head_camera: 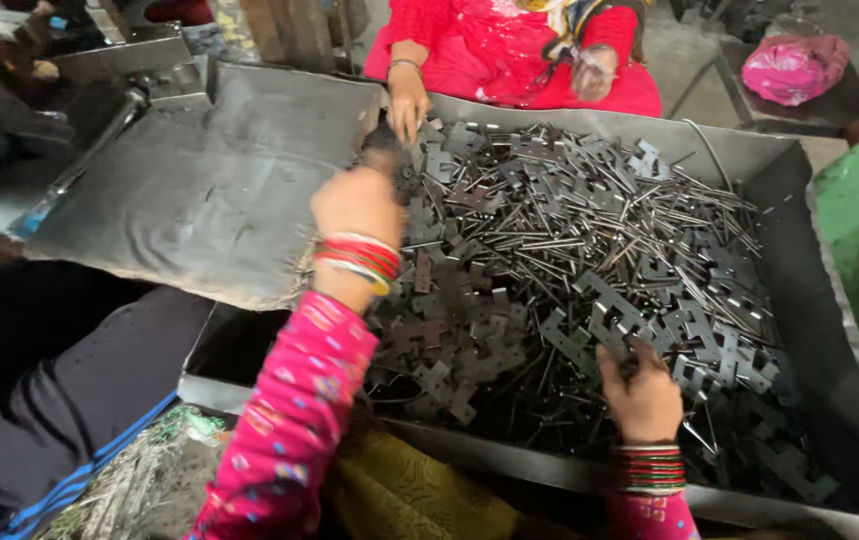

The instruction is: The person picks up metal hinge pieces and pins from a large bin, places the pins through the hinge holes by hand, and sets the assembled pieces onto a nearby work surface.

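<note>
A big metal tray (799,190) holds a heap of flat notched metal brackets and thin rods (569,260). My left hand (354,205), with red bangles at the wrist, is raised over the heap's left edge. It is closed on a small dark metal piece (382,152) that sticks out above the fingers. My right hand (641,392) rests low on the heap near the tray's front wall, fingers curled on some brackets (617,345). Both my sleeves are pink.
A person in red sits across the tray, one hand (407,100) touching the heap's far left corner. A grey padded cushion (199,180) lies left of the tray. Another person's dark sleeve (49,400) is at lower left. A pink bag (789,68) sits at back right.
</note>
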